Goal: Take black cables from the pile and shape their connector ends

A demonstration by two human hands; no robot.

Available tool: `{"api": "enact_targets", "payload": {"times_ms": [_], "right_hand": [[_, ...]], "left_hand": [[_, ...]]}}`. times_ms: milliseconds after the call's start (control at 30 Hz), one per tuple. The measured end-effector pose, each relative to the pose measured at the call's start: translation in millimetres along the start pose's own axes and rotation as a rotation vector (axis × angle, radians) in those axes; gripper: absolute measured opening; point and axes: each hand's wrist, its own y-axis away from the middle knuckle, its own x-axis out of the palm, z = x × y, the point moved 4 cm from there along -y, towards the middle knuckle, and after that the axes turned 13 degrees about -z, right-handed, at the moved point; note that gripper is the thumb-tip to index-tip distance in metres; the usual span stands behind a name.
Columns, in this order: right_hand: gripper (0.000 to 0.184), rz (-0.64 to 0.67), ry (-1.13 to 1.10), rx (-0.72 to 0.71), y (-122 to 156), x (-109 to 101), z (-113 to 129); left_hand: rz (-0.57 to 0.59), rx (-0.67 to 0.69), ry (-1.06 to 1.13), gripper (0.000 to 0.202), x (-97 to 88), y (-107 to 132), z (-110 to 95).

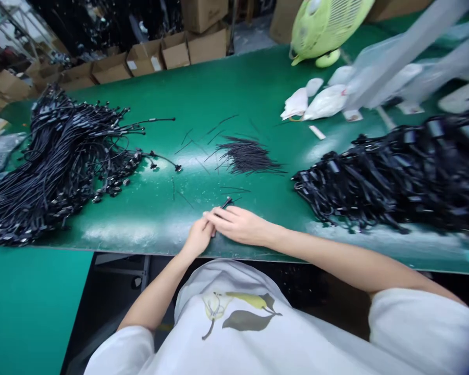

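Note:
My left hand (pixel 197 237) and my right hand (pixel 238 225) meet at the front of the green work mat (pixel 203 99). Between their fingers is a short black wire (pixel 225 202), its lower part hidden; I cannot tell which hand bears it more. Behind them lies a small pile of thin black wires (pixel 247 156), with several loose strands scattered around it. A large tangle of black cables with small connectors (pixel 62 161) fills the left side. A second black cable heap (pixel 394 177) sits to the right of my right forearm.
Cardboard boxes (pixel 140 60) line the far edge of the bench. A green fan (pixel 324 26) stands at the back, beside white plastic bags (pixel 326 101). Blurred clear plastic (pixel 410 57) hangs over the top right. A teal panel (pixel 27 312) lies below the bench at the lower left.

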Motion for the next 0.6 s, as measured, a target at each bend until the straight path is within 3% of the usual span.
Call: {"api": "enact_targets", "payload": {"times_ms": [167, 333, 500, 600], "right_hand": [[0.032, 0.185, -0.132, -0.142, -15, -3, -6], [0.033, 0.39, -0.185, -0.266, -18, 3, 6], [0.032, 0.409, -0.112, -0.183, -18, 2, 6], [0.03, 0.376, -0.106, -0.012, -22, 3, -3]], "left_hand": [[0.159, -0.164, 0.219, 0.035, 6.6, 3, 1], [0.262, -0.348, 0.326, 0.037, 15.3, 12, 2], [0.141, -0.351, 0.308, 0.017, 14.0, 15, -2], [0.012, -0.393, 0.402, 0.029, 13.8, 11, -2]]}}
